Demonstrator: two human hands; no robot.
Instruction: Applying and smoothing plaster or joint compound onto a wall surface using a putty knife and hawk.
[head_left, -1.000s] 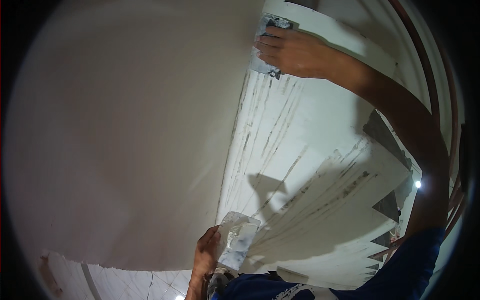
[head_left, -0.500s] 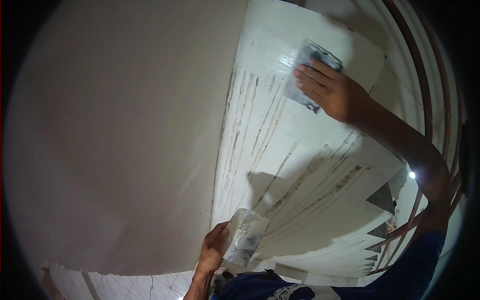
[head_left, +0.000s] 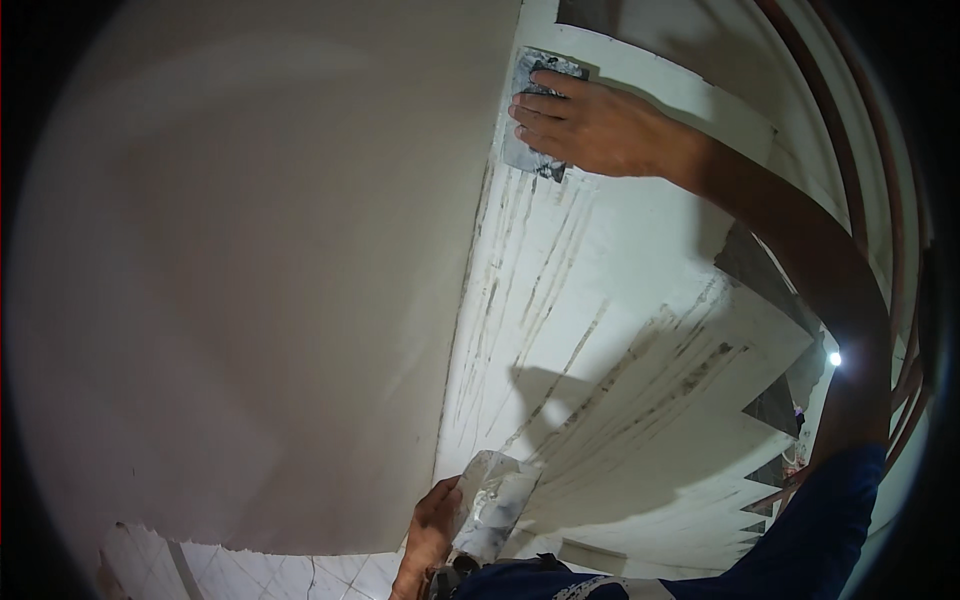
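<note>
My right hand [head_left: 590, 125] is raised at the upper middle, fingers spread over a flat putty blade [head_left: 530, 155] smeared grey and white. The blade lies against the white plastered surface [head_left: 650, 230], close to its left edge where a beige wall meets it. Dark, broken streaks run down this surface below the blade. Low in the middle, my left hand [head_left: 432, 525] grips the edge of a second flat plate [head_left: 495, 505] that carries white putty. The thumb and part of the fingers of both hands are hidden.
The broad beige wall [head_left: 270, 280] fills the left side. Brown curved railings [head_left: 840, 130] run along the right. Dark triangular step-like gaps [head_left: 775, 405] line the right edge of the white surface, near a small bright light [head_left: 836, 359]. White tiles [head_left: 260, 575] show at the lower left.
My right hand and its blade have moved left and up across the white surface to its left edge. My left hand with the plate has dropped slightly lower.
</note>
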